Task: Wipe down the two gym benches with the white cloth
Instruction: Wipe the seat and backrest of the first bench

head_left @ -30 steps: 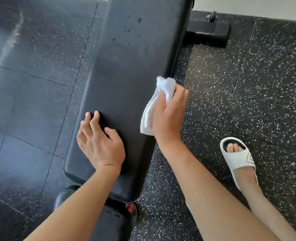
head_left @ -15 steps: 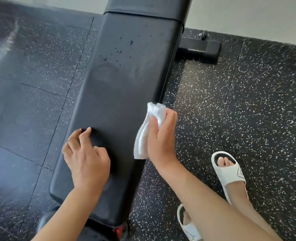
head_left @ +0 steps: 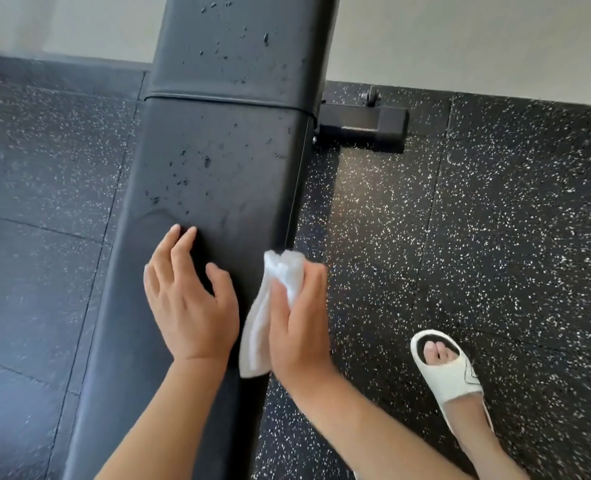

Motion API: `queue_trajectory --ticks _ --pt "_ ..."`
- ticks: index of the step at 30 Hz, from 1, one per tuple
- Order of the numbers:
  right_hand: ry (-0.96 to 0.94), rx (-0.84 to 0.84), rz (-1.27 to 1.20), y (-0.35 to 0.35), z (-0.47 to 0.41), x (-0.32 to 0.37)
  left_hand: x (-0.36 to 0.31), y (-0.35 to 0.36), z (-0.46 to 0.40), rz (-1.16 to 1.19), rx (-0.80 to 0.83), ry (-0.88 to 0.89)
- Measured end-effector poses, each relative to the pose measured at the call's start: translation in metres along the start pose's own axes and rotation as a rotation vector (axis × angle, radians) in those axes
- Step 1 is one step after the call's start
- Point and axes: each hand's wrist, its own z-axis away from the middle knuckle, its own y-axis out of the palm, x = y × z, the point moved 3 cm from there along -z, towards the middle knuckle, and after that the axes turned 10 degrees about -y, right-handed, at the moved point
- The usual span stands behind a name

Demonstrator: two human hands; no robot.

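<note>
A long black padded gym bench (head_left: 214, 161) runs from the bottom of the view up to the wall, with dark droplets and specks scattered over its upper part and a seam across it. My left hand (head_left: 190, 303) rests flat on the pad with fingers spread. My right hand (head_left: 299, 320) grips a bunched white cloth (head_left: 270, 306) at the bench's right edge, the cloth hanging down against the side of the pad. Only one bench is in view.
The bench's black metal foot (head_left: 363, 124) sticks out to the right near the pale wall (head_left: 460, 39). Black speckled rubber floor tiles (head_left: 477, 220) surround the bench. A foot in a white slide sandal (head_left: 450, 372) stands to the right.
The view has shifted up along the bench, bringing the seam and the wall into sight. My left hand has come closer to the right hand, which still holds the cloth at the right edge.
</note>
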Motion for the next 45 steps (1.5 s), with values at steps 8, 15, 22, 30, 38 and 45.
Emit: queue_trajectory --ticks 8,15,22,30,38,45 --pt "0.0 -0.051 0.107 0.001 -0.085 0.008 0.004 0.003 -0.003 -0.067 0.041 -0.015" --pt "-0.403 0.098 0.653 0.01 -0.195 0.03 0.007 0.004 -0.002 -0.084 0.067 -0.029" --pt "-0.496 0.429 0.488 -0.008 -0.067 0.028 0.005 0.002 -0.001 -0.082 0.074 -0.062" --pt "-0.758 0.538 0.549 -0.011 -0.133 0.033 0.001 -0.001 0.0 -0.046 0.054 -0.048" --pt "-0.74 0.55 0.62 0.037 -0.128 0.054 0.0 -0.007 -0.001 0.055 0.046 -0.113" --pt "-0.998 0.971 0.662 0.035 -0.104 0.052 0.003 -0.028 -0.004 0.205 0.11 -0.192"
